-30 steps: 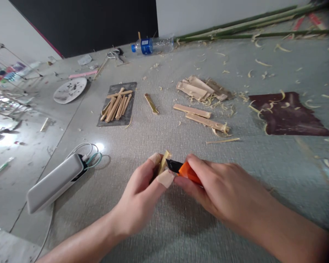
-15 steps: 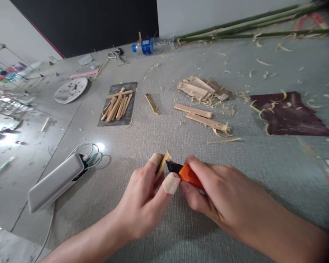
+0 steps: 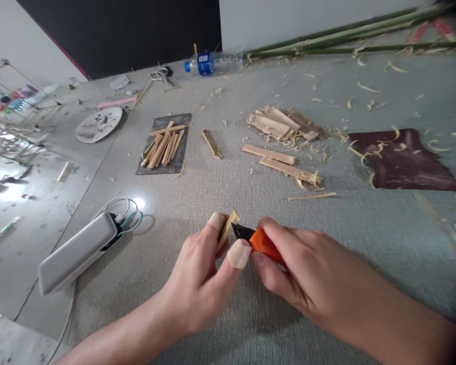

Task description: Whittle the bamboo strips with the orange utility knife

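Fingers (image 3: 215, 222) of the left hand (image 3: 193, 289) pinch a short wood strip (image 3: 225, 231), its tip poking out past them; pale tape (image 3: 238, 254) wraps the thumb and one other fingertip. Beside them, the right hand (image 3: 311, 266) is curled tightly around an orange cutter (image 3: 265, 245), its black blade (image 3: 243, 231) angled toward the strip; I cannot tell whether the edge touches it. Both hands are above the gray counter (image 3: 251, 197). Left of the fingers lies a power bank (image 3: 78, 253) with a cable plugged into its end. Ahead and to the right are a thin sliver (image 3: 312, 196) and, beyond it, two flat slats (image 3: 287, 170). Farther out to the right, a ragged brown sheet (image 3: 406, 170) carries curled shavings (image 3: 396, 134). Ahead and to the left, a heap of sticks (image 3: 161, 149) rests on a dark sheet (image 3: 177, 165). Past the slats sits a pile of wood pieces (image 3: 269, 125). Far left is a spotted plate (image 3: 82, 133); farther ahead, scissors (image 3: 160, 75), then a bottle (image 3: 205, 64) on its side and long green stalks (image 3: 327, 38) by the wall.
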Demonstrator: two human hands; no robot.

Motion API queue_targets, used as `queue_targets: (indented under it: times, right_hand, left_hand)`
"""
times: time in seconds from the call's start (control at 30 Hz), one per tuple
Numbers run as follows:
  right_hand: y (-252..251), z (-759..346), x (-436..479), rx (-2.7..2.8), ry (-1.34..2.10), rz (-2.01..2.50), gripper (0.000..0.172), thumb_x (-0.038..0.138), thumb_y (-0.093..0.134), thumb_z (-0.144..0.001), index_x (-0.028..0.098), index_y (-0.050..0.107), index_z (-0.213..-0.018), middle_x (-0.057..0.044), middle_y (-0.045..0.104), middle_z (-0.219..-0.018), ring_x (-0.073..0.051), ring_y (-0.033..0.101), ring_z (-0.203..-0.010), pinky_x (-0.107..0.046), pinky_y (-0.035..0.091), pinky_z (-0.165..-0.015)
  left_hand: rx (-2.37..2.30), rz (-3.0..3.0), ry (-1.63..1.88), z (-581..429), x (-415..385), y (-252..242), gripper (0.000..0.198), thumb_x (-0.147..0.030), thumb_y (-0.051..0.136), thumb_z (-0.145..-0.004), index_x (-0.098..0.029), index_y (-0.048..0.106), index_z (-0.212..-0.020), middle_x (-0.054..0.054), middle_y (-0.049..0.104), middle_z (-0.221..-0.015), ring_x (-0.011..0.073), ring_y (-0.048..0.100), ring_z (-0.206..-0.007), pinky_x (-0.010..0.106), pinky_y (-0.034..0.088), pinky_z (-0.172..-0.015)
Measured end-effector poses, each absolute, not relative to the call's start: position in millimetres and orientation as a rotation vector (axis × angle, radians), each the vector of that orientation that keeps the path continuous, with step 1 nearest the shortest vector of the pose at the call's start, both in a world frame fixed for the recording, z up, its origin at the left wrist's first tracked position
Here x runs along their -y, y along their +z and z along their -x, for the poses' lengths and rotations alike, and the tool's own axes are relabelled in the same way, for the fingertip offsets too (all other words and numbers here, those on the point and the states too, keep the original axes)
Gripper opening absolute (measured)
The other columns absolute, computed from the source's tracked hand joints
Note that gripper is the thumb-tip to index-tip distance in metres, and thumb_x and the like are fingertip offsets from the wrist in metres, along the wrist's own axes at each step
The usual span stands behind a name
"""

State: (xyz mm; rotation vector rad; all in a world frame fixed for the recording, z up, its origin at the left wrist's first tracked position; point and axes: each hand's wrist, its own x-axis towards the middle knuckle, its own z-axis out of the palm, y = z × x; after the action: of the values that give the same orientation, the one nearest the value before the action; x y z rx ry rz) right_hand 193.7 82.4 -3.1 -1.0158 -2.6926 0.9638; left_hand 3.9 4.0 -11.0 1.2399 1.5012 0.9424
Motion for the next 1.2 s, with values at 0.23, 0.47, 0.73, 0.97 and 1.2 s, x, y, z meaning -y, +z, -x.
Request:
queue_targets:
  times: [0.23, 0.47, 0.73, 0.97, 1.2]
  right_hand:
    - [-5.1, -193.7, -82.8, 2.680, 1.028, 1.001, 0.031, 0.050, 0.032, -0.107, 0.027, 0.041, -0.089, 0.003, 0.059, -0.064, -0.020, 0.061, -0.052, -0.032, 0.031, -0.049]
    - [-5.2, -193.6, -84.0, 2.677, 1.038, 1.006, 0.032, 0.052, 0.032, -0.107, 0.027, 0.041, -0.089, 0.003, 0.060, -0.064, -0.020, 0.062, -0.053, -0.032, 0.032, -0.049]
    - [-6.5, -190.6, -79.9, 2.711, 0.913, 1.043, 0.046, 0.058, 0.020, -0.111, 0.025, 0.047, -0.091, 0.000, 0.064, -0.065, -0.024, 0.068, -0.055, -0.033, 0.032, -0.049]
    - [-9.1, -190.8, -76.1, 2.699, 0.530, 0.973, 0.036, 0.047, 0.030, -0.112, 0.025, 0.046, -0.089, 0.002, 0.061, -0.060, -0.024, 0.064, -0.043, -0.033, 0.026, -0.044]
    - [-16.1, -189.8, -74.8, 2.676, 0.139, 1.028, 0.040, 0.049, 0.030, -0.111, 0.024, 0.048, -0.086, 0.002, 0.056, -0.054, -0.022, 0.056, -0.034, -0.030, 0.017, -0.043]
  left_hand:
    - [-1.506, -1.368, 0.890, -1.4, -3.3, -15.7, 0.029, -0.049, 0.050, -0.107, -0.021, 0.053, -0.102, 0.000, 0.054, -0.084, 0.0160, 0.045, -0.073, 0.032, 0.033, -0.069]
    - [-1.507, -1.433, 0.906, -1.1, -4.9, -18.4, 0.028, -0.047, 0.050, -0.107, -0.021, 0.050, -0.099, -0.001, 0.052, -0.082, 0.0154, 0.044, -0.071, 0.033, 0.033, -0.067]
    - [-1.522, -1.527, 0.885, -1.7, -2.8, -9.0, 0.031, -0.047, 0.040, -0.111, -0.025, 0.040, -0.089, -0.005, 0.047, -0.073, 0.0143, 0.039, -0.065, 0.031, 0.035, -0.064]
    - [-1.562, -1.440, 0.828, -3.6, -3.3, -9.5, 0.034, -0.047, 0.040, -0.112, -0.023, 0.043, -0.087, -0.006, 0.044, -0.072, 0.0119, 0.034, -0.062, 0.029, 0.033, -0.060]
    - [-1.577, -1.250, 0.767, -6.8, -9.1, -12.0, 0.043, -0.055, 0.041, -0.109, -0.021, 0.044, -0.083, -0.007, 0.040, -0.071, 0.0100, 0.032, -0.063, 0.026, 0.029, -0.056]
